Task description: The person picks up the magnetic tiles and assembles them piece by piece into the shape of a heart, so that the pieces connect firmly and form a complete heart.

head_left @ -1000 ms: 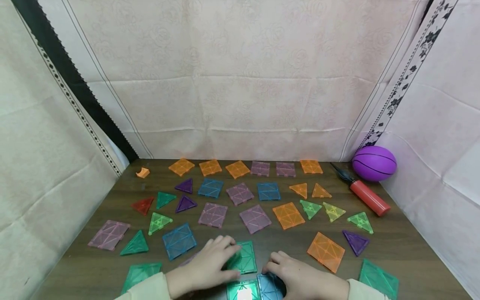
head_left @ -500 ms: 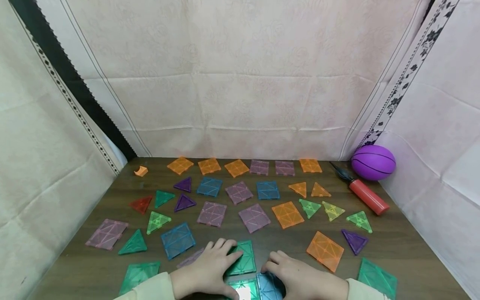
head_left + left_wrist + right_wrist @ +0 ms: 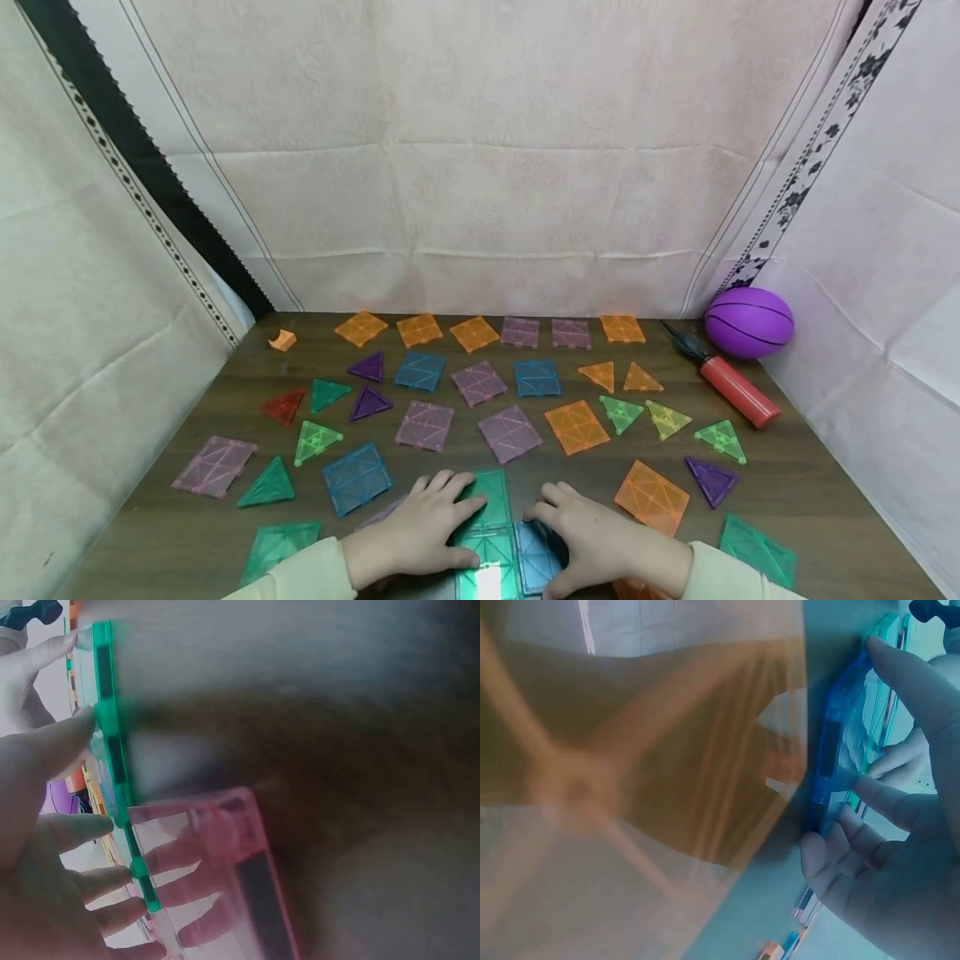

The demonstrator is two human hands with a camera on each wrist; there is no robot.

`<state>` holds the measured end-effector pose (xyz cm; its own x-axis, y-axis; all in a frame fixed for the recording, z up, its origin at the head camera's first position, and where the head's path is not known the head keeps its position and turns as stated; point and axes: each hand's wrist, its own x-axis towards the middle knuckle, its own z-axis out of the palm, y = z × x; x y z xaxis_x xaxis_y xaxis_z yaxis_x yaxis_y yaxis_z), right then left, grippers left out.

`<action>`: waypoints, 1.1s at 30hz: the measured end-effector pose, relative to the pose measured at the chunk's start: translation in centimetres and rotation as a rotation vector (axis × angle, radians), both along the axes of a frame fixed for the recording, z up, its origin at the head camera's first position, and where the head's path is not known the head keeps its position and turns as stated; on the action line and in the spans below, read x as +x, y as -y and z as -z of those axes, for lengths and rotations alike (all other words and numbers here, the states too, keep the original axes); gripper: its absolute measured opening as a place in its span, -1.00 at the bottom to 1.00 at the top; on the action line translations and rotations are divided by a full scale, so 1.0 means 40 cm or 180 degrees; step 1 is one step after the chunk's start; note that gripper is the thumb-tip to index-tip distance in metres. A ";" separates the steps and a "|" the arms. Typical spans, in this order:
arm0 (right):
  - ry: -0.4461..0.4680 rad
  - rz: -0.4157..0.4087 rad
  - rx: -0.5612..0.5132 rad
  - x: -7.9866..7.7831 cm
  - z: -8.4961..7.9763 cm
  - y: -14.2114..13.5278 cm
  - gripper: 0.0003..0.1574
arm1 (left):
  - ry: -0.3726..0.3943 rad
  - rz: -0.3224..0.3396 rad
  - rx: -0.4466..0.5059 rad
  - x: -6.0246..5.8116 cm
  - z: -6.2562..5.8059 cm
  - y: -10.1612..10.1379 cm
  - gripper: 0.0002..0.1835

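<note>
Two green square magnetic tiles lie in line at the table's front, edge to edge: the far green tile (image 3: 492,498) and the near green tile (image 3: 491,552), which carries a bright reflection. Against the near one's right side lies a blue square magnetic tile (image 3: 534,557). My left hand (image 3: 405,533) has its fingers spread, the index tip on the far green tile and the thumb on the near one. Thumb and curled fingers of my right hand (image 3: 596,533) grip the blue tile at its edges. A pinkish clear tile (image 3: 225,840) lies beneath the left fingers.
Blue (image 3: 357,479), orange (image 3: 652,497), mauve (image 3: 510,435) and green square tiles are spread over the wooden table, with several small triangles. At the back right stand a purple ball (image 3: 748,322) and a red hand pump (image 3: 738,392). White cloth (image 3: 480,167) surrounds the table.
The near green tile and the blue tile have slid away from the body, closing the narrow gap to the far green tile. The left thumb has shifted onto the near green tile.
</note>
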<state>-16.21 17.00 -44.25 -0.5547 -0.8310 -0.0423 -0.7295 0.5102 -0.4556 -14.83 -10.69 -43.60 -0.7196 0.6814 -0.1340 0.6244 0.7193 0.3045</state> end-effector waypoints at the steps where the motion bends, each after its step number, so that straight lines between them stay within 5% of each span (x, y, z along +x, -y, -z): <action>1: -0.0003 0.0024 0.0037 -0.004 -0.002 0.001 -0.15 | 0.0024 -0.0007 -0.0006 0.000 -0.001 0.000 -0.15; 18: -0.0079 -0.0072 0.0114 -0.040 -0.017 0.012 -0.17 | 0.0018 -0.0125 -0.0146 -0.005 0.007 0.000 -0.01; 26: -0.0094 0.0389 0.0058 -0.170 -0.070 0.049 -0.19 | 0.0024 -0.0135 -0.0117 -0.006 0.007 0.004 -0.01; 33: 0.0042 0.0580 -0.0031 -0.274 -0.068 0.077 -0.15 | 0.0030 -0.0126 -0.0111 -0.007 0.015 0.004 -0.01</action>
